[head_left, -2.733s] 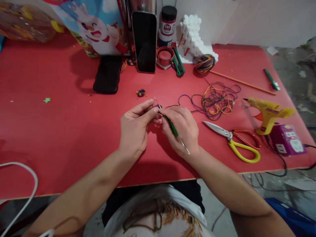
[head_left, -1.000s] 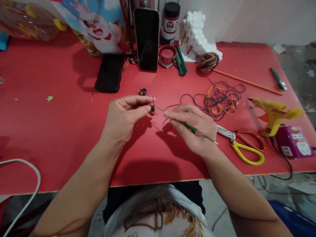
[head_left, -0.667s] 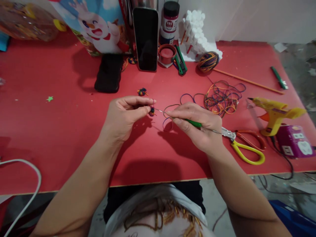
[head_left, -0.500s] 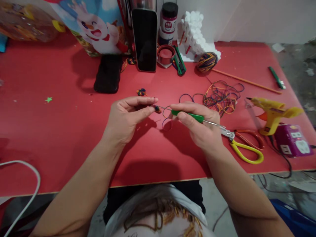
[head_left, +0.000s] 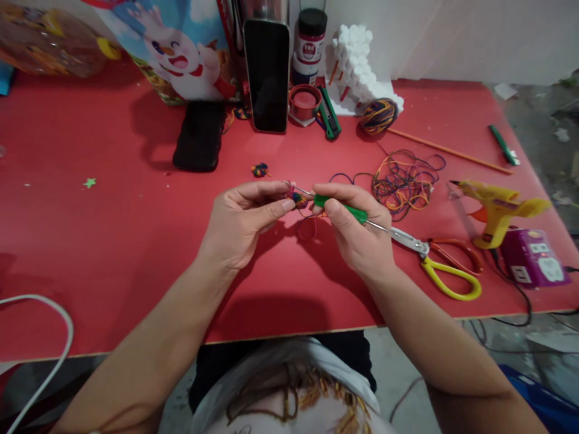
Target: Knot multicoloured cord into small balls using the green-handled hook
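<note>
Between the thumb and fingers of my left hand (head_left: 246, 220) is a small multicoloured crochet piece (head_left: 298, 200). My right hand (head_left: 359, 229) is closed round the green handle of a crochet hook (head_left: 346, 210); its thin metal shaft reaches left to the crochet piece, and the other metal end sticks out behind the palm. The hook's very tip is too small to make out. A strand of yarn loops below the piece, near a loose tangle of multicoloured yarn (head_left: 404, 184). Just beyond my left fingers lies a second small crochet piece (head_left: 260, 170).
Scissors (head_left: 452, 271) lie by my right wrist, with a yellow glue gun (head_left: 497, 205) and purple box (head_left: 534, 256) further right. Along the back stand a phone (head_left: 266, 75), paint jars (head_left: 310, 45) and a white model (head_left: 357, 66). A yarn ball (head_left: 379, 116) rests before the model.
My left hand has shifted slightly right with the crochet piece, and my right hand slightly left. More of the piece now shows beside the hook's shaft.
</note>
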The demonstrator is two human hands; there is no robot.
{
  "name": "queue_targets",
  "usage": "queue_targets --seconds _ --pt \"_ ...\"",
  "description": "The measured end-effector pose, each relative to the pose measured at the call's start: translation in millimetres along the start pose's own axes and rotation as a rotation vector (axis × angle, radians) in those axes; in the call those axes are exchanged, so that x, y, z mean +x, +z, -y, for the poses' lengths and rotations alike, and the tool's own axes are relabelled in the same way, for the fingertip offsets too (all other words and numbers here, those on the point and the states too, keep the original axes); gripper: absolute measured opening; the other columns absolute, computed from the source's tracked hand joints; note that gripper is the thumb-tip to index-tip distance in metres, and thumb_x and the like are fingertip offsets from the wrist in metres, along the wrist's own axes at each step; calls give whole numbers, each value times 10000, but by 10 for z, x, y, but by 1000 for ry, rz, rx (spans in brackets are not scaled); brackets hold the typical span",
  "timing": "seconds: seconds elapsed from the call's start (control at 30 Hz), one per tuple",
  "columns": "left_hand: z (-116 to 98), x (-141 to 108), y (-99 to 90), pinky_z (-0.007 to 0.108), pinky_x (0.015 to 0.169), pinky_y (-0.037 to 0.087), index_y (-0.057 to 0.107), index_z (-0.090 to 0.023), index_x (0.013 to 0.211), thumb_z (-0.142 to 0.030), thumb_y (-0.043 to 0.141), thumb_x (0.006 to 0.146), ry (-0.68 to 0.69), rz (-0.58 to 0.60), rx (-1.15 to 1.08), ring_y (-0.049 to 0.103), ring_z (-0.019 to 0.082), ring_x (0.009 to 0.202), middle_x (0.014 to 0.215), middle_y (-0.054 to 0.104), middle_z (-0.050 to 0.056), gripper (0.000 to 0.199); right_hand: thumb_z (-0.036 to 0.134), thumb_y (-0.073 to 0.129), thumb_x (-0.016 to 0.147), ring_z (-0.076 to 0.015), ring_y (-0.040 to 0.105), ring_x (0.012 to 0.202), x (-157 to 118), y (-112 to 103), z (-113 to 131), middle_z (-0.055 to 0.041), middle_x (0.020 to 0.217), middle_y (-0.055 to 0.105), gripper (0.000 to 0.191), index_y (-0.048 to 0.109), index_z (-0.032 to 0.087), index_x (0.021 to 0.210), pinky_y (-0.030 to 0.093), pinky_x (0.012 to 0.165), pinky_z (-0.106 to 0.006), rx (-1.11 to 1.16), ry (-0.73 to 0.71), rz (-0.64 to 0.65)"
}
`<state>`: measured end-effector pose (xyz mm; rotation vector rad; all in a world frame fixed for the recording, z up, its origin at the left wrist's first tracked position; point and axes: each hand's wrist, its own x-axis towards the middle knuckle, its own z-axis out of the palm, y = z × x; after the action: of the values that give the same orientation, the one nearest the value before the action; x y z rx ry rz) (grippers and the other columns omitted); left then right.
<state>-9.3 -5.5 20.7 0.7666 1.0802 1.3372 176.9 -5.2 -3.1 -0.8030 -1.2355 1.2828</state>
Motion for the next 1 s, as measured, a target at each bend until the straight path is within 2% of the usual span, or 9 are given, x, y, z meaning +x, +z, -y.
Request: queue_targets --seconds 0.07,0.13,0.23,0.3,0.43,0.5,0.6,0.77,1.0 --pt "-19 2 9 217 616 559 897 -227 878 -126 919 705 -20 -5 2 737 133 729 900 843 43 202 305 787 1004 -143 772 926 1 -1 -8 23 1008 827 187 838 349 1179 637 834 -277 7 -2 9" --pt "-36 10 15 183 483 411 900 -207 882 -175 907 735 -50 -16 -6 625 83 593 818 813 48 151 310 786 1005 -145 772 902 -1 -4 -13 20 1005 830 182 835 344 1176 638 815 -283 -4 10 16" --pt "-42 25 18 181 438 301 899 -189 882 -179 905 733 -65 -18 -14 512 51 520 741 776 40 149 333 789 1002 -157 775 894 -7 -9 -10 10 1015 836 177 829 331 1174 652 828 -310 -26 25 23" --pt "-34 31 19 189 460 349 894 -191 863 -134 907 708 -53 -19 -12 527 53 526 756 787 38 165 345 784 1005 -163 781 903 -10 -9 -2 2 1044 841 179 824 323 1177 661 837 -322 -35 28 36" --pt "-17 29 18 231 616 539 886 -198 860 -119 923 704 -62 -4 -21 700 121 671 831 823 51 178 361 762 1019 -176 803 934 -14 6 20 -16 1096 846 190 814 308 1194 675 846 -335 -77 6 52" --pt "-10 26 17 235 643 564 888 -205 871 -121 931 696 -78 -5 -30 741 146 730 843 831 48 199 366 753 1024 -178 806 925 -18 19 30 -18 1094 843 196 811 304 1201 679 848 -339 -113 -13 44" --pt "3 22 18 205 562 511 890 -217 871 -111 933 677 -96 -44 -50 723 129 688 833 830 37 225 359 741 1032 -174 804 907 -29 34 37 -16 1081 832 194 806 303 1206 678 863 -343 -160 -44 39" --pt "24 25 29 179 424 314 893 -218 891 -95 927 658 -77 -70 -83 529 55 525 769 786 18 265 353 704 1054 -202 797 1034 -51 34 19 -44 1148 824 222 791 283 1246 656 985 -397 -255 -104 44" --pt "76 0 71 180 453 390 892 -226 903 -105 934 680 -14 -91 -97 512 45 541 773 762 3 257 278 650 1075 -208 759 998 -76 72 -19 -43 1126 829 247 757 308 1296 616 948 -410 -502 -298 47"
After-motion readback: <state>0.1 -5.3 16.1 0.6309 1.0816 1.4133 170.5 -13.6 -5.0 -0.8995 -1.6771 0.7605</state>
